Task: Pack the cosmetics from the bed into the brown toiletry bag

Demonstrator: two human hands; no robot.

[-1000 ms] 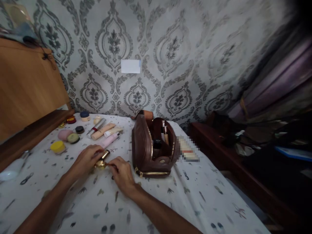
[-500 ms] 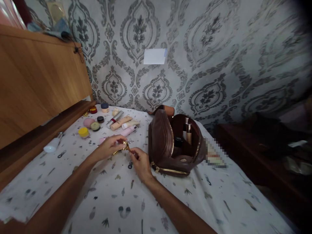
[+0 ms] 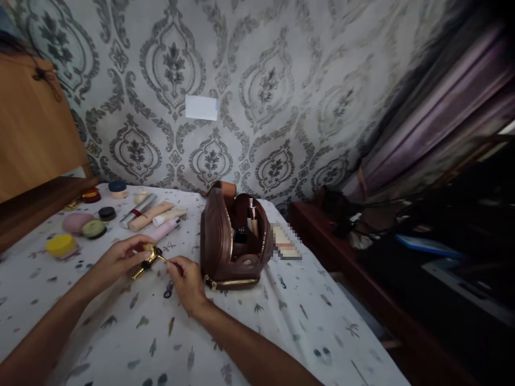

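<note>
A: From the head view, how would you say that gold trinket (image 3: 151,255) handles?

B: Light, I'd guess, but stiff like metal, and shiny enough to slip. The thin end (image 3: 161,259) looks likeliest to bend, so I'd take hold of the thicker middle.

A: Which way does it point?

B: The thin end runs rightward, slightly toward the near edge of the cloth (image 3: 209,354). A gold bar (image 3: 139,274) slants to the near left. I can't tell whether they're joined, so one long axis is hard to name.

A: And the fingers?

B: On the left hand (image 3: 116,261) they're nearly closed, pinching the middle; on the right hand (image 3: 188,282) they're drawn together at the thin end's tip.

A: Where is it exactly?

B: Between the cloth's left edge and the brown bag (image 3: 215,241), nearer us than the pink tube (image 3: 164,230).
</note>
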